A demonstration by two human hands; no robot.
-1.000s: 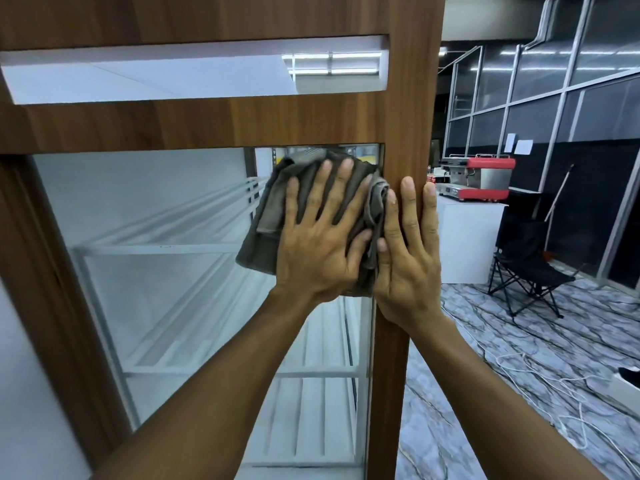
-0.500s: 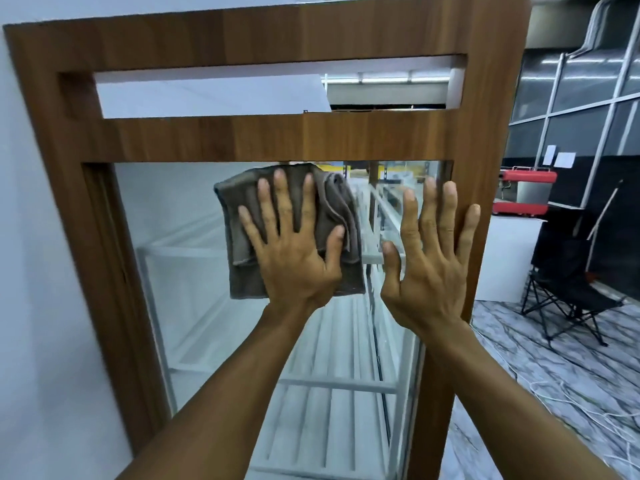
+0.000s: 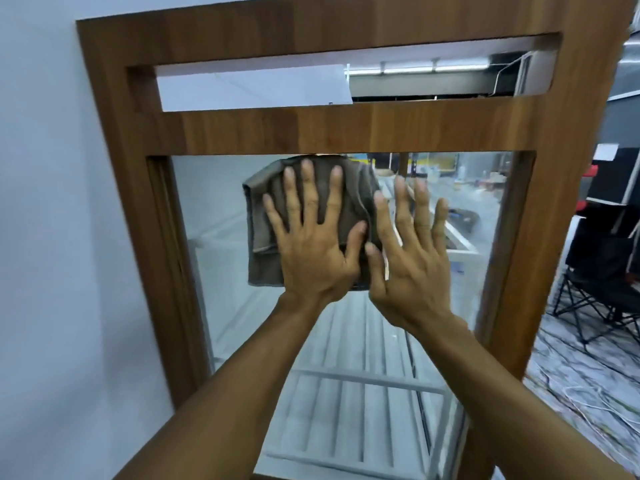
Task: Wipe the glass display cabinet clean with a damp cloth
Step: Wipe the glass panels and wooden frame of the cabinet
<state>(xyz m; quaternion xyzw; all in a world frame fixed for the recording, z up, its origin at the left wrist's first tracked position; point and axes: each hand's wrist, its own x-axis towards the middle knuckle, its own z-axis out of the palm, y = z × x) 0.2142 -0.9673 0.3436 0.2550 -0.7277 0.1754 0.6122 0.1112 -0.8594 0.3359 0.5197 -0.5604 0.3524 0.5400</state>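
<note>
Cloth (image 3: 263,223), one grey folded piece, is lying against the top of the single glass pane (image 3: 214,265), just under the crossbar of the one wooden frame (image 3: 311,129). Two hands are showing: the left hand (image 3: 311,251) is pressing the cloth flat, fingers (image 3: 308,192) straight and spread wide over its middle. The right hand (image 3: 412,268) is facing the glass pane just beside, fingers (image 3: 403,209) likewise straight and spread, thumb overlapping the cloth's right edge.
</note>
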